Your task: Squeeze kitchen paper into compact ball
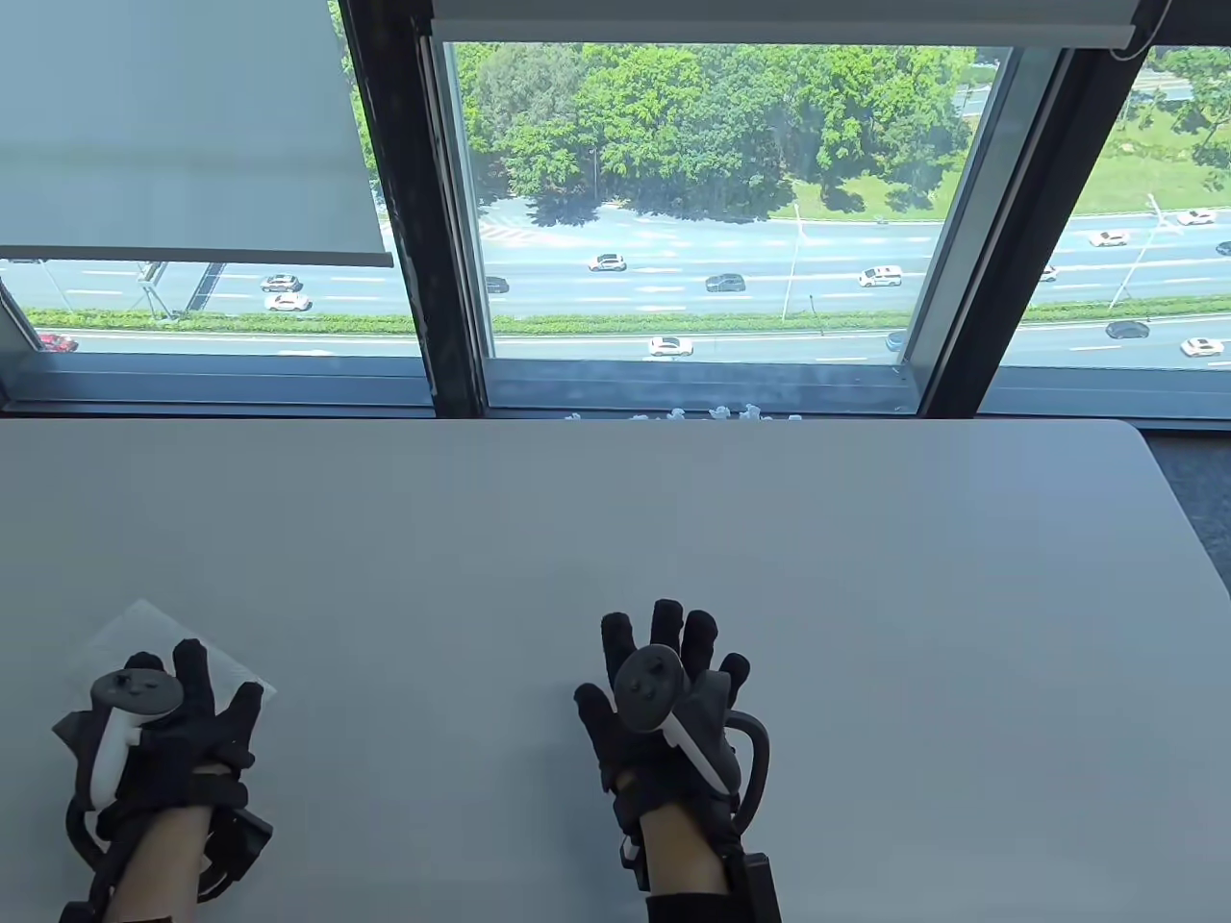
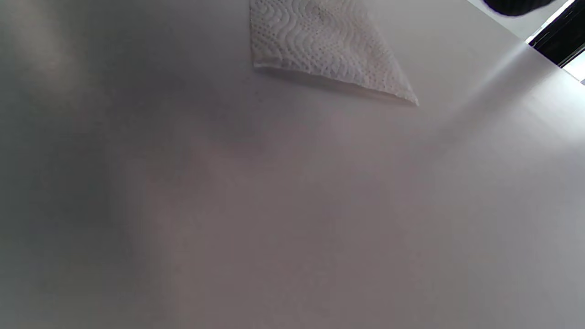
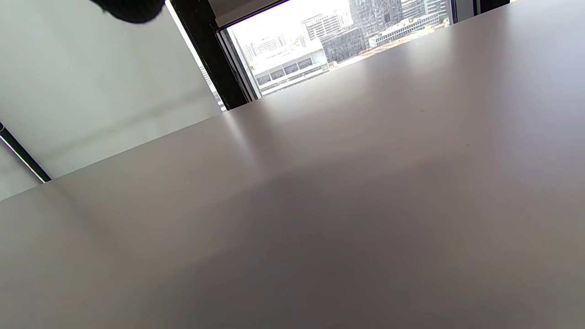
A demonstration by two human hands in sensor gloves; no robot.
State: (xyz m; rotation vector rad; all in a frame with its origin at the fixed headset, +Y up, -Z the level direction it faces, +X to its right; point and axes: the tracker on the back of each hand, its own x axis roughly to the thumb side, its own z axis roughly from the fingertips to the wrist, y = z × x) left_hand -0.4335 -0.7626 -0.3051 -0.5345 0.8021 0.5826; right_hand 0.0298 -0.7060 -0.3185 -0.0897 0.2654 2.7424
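A white embossed sheet of kitchen paper point(image 1: 135, 625) lies flat on the grey table point(image 1: 673, 519) at the front left. My left hand point(image 1: 216, 678) rests on top of it with fingers stretched out, covering most of it. The left wrist view shows one flat corner of the paper point(image 2: 320, 45) on the table and a dark fingertip point(image 2: 516, 4) at the top edge. My right hand point(image 1: 625, 654) lies open on the bare table near the front middle, fingers spread, holding nothing. Only a fingertip point(image 3: 132, 9) shows in the right wrist view.
Several small white paper bits point(image 1: 683, 415) lie just beyond the table's far edge by the window sill. The table's right edge point(image 1: 1188, 538) slants away at the right. A large window stands behind the table.
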